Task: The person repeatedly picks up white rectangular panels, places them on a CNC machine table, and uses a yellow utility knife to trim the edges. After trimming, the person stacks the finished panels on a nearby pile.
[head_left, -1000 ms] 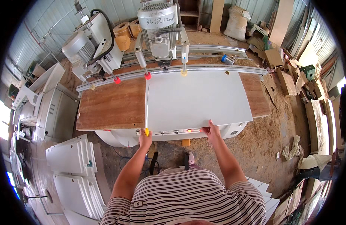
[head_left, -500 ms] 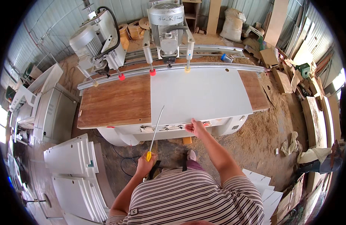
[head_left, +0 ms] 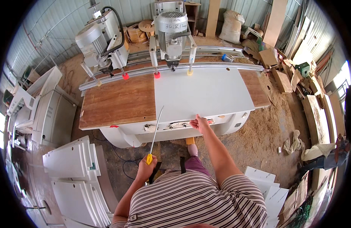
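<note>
In my left hand is a yellow-handled air blow gun, my fingers wrapped round the handle. Its long, thin metal nozzle slants up and ends in a slight bend over the near left part of a white panel. That panel lies flat on the brown wooden bed of a boring machine. At the panel's near edge is my right hand, its fingers apart and a fingertip against the edge. Two grey drill motors stand beyond, with rods whose red and yellow feet hang close to the bed and panel.
My foot is by a yellow pedal below the machine. Stacked white panels stand at left, more white sheets at lower right. Sawdust and wood offcuts cover the right side. A black hose loops on the floor.
The view has shifted slightly. My right hand stays at the panel's near edge with its fingers more spread. My left hand still holds the air blow gun in nearly the same place.
</note>
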`<state>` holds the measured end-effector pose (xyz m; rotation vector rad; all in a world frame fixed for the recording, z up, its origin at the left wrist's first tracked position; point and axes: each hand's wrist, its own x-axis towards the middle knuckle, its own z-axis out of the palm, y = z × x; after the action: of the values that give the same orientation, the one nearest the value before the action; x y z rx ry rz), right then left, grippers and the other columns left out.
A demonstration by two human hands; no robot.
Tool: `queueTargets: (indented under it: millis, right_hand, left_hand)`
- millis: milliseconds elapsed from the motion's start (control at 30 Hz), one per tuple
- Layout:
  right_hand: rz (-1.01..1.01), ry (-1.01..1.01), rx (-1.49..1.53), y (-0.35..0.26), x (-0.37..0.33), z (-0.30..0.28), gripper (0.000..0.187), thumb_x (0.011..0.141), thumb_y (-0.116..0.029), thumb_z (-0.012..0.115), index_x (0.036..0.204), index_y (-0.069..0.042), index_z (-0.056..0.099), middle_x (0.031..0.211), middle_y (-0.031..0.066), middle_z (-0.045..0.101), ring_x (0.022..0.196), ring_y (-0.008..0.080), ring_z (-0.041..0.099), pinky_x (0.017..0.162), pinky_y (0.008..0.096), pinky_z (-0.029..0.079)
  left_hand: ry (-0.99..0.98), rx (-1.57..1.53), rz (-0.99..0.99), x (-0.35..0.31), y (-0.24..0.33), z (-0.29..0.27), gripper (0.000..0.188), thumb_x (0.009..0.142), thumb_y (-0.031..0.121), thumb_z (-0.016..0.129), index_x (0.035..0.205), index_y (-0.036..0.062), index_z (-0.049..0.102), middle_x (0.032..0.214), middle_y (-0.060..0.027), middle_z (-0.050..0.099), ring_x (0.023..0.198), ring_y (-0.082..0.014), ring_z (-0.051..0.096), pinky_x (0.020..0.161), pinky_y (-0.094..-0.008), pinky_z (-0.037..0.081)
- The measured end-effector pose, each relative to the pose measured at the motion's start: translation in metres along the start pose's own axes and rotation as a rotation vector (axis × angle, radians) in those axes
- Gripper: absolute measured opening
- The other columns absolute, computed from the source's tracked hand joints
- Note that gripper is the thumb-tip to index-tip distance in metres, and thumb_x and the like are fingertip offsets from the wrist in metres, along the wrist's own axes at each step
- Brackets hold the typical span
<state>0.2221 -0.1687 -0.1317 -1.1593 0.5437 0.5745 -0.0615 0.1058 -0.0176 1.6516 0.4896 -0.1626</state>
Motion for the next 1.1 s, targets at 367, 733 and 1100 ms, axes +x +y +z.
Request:
queueTargets:
  millis: [367,733,1100]
  right_hand:
    - [0.074,-0.089,-0.210,-0.008,-0.003,-0.017,0.038,0.096,-0.041,0.045,0.100,-0.005,0.054,0.096,0.0116,0.066,0.089,0.0236,0.065,0.077,0.0354,0.053]
    - [0.024,-0.013,0.132,-0.012,-0.019,-0.172,0.047,0.087,-0.050,0.058,0.097,-0.004,0.052,0.087,0.0102,0.062,0.079,0.0219,0.062,0.073,0.0348,0.053]
    - [-0.321,0.548,0.317,-0.100,0.015,-0.306,0.059,0.084,-0.051,0.061,0.112,-0.001,0.047,0.096,0.0115,0.058,0.076,0.0209,0.059,0.061,0.0315,0.052]
  left_hand:
    - [0.033,-0.085,-0.120,0.007,0.023,0.019,0.008,0.088,0.012,0.058,0.089,0.0041,0.058,0.062,0.0037,0.050,0.050,-0.0050,0.044,0.045,-0.0218,0.035]
    - [0.191,0.043,0.059,0.020,-0.010,0.050,0.011,0.086,0.015,0.060,0.080,0.0062,0.058,0.060,0.0036,0.049,0.047,-0.0059,0.044,0.041,-0.0239,0.034]
    - [-0.266,0.237,-0.146,0.010,0.027,0.066,0.017,0.088,0.019,0.062,0.091,0.0025,0.062,0.077,-0.0015,0.061,0.069,-0.0110,0.055,0.064,-0.0289,0.044]
